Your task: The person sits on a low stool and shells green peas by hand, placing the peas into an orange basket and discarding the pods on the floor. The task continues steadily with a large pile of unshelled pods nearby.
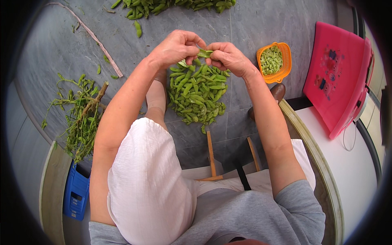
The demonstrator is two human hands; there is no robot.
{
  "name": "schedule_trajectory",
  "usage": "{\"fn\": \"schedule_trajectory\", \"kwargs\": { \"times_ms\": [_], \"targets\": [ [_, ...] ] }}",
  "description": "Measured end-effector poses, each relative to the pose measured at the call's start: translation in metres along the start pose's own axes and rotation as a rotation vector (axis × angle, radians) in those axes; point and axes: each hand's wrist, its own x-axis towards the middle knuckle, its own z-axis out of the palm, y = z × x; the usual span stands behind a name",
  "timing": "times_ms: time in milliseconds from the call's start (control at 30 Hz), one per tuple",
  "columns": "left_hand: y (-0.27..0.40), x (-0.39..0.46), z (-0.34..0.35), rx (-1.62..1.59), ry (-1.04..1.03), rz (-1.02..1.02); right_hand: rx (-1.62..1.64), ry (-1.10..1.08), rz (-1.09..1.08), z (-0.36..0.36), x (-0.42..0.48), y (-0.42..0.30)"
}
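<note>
Between the fingertips of my left hand (179, 47) and my right hand (226, 56) is a green bean pod (204, 53), which looks split open. Both hands pinch it, one at each end. Below them on the grey tiled floor lies a pile of green soybean pods (199, 95), between my feet. An orange plastic basket (287, 65) with shelled green beans (271, 60) stands to the right of my right hand. More pods (147, 7) are heaped at the top edge of the view.
Cut bean stalks (84, 116) with leaves lie at the left, above a blue plastic item (76, 193). A pinkish strip (88, 30) and loose pods are on the floor at upper left. A pink plastic board (335, 73) with printed figures stands at the right. Wooden legs (211, 153) show near my lap.
</note>
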Motion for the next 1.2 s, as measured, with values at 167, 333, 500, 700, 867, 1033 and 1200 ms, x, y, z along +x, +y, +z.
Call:
{"fn": "schedule_trajectory", "kwargs": {
  "times_ms": [167, 333, 500, 700, 867, 1033, 1200],
  "targets": [
    [-0.03, 0.001, -0.013, 0.235, -0.013, -0.098, 0.021, 0.238, 0.032, -0.016, -0.002, 0.016],
    [-0.064, 0.005, -0.068, 0.692, 0.777, 0.106, 0.066, 0.204, 0.045, -0.013, -0.009, 0.032],
    [-0.078, -0.005, -0.109, 0.818, 1.104, -0.147, 0.137, 0.194, 0.062, 0.002, -0.004, 0.038],
    [-0.061, -0.002, -0.076, -0.009, 0.707, -0.045, 0.23, 0.123, 0.022, 0.025, 0.008, 0.027],
    [-0.033, -0.002, -0.008, -0.458, 0.265, 0.032, 0.658, 0.002, -0.031, 0.04, 0.016, 0.019],
    [-0.021, -0.005, 0.003, -0.287, 0.162, 0.087, 0.763, -0.007, -0.139, 0.029, 0.011, 0.021],
    [-0.002, -0.007, -0.007, 0.496, 0.275, 0.384, 0.559, 0.065, -0.042, 0.008, 0.003, 0.016]
  ]
}}
